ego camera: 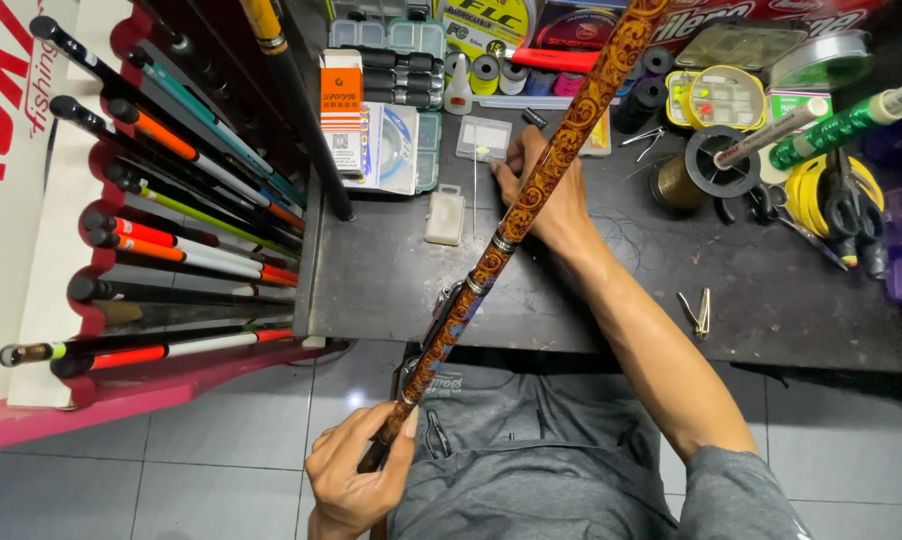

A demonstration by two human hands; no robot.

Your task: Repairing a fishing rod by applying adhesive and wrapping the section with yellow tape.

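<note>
We hold a fishing rod [531, 195], brown with an orange scroll pattern, slanting up across the dark bench [391, 280]. Our left hand [356, 470] has its grip closed round the butt end near our lap. Our right hand [546, 190] lies under the rod on the bench, beside a small clear packet [483, 137]; how far its grip is open we cannot tell.
</note>
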